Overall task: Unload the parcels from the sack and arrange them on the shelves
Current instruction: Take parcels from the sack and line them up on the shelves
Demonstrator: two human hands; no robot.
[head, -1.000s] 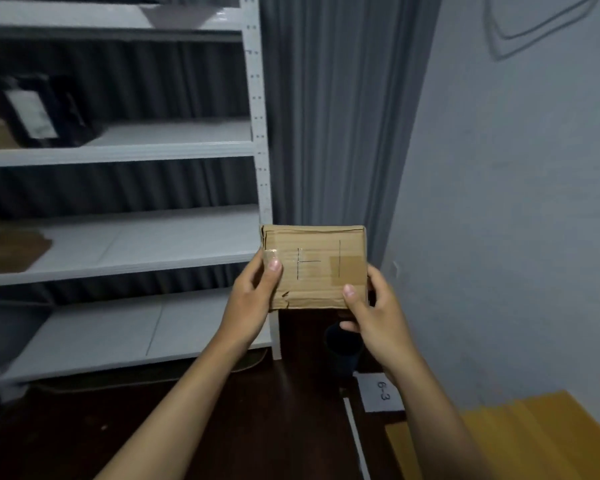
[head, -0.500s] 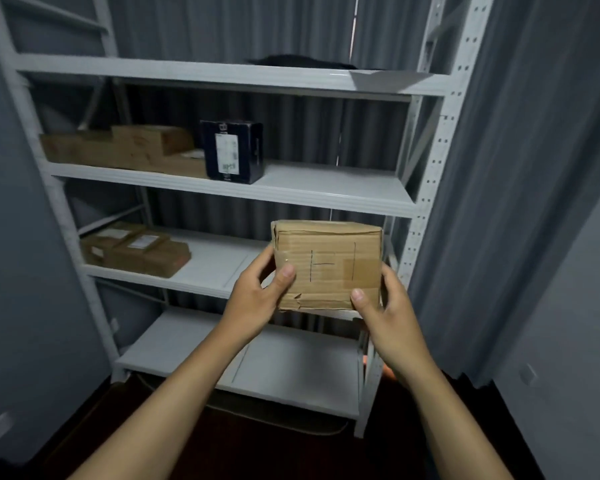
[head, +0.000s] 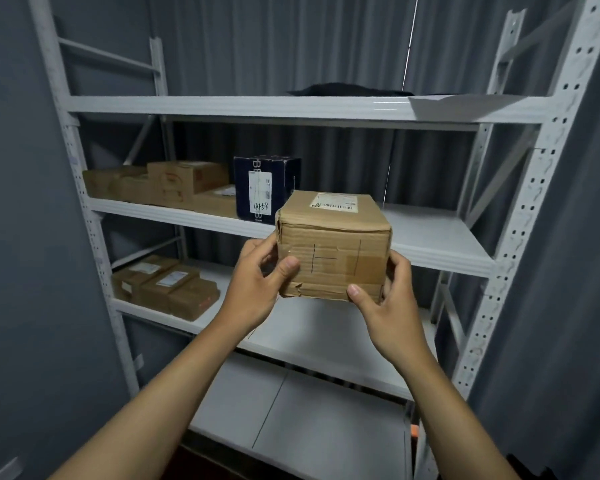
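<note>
A white metal shelving unit (head: pixel 430 258) is faced, its flat boards carried on perforated uprights. A bare stretch of the second board lies directly behind the cardboard parcel (head: pixel 333 251), to the right of a dark blue box (head: pixel 265 187); brown cartons (head: pixel 160 183) fill its left end. The parcel, squat, creased and label-topped, is held in the air with its long axis crosswise. It is clasped by the left hand (head: pixel 253 289) and right hand (head: pixel 388 306), fingers curled round opposite ends, equally near.

Both bare forearms reach forward. The left grip (head: pixel 257 289) and right grip (head: pixel 388 306) clamp opposite sides of a cardboard parcel (head: pixel 333 251), thumbs on its near face.
</note>
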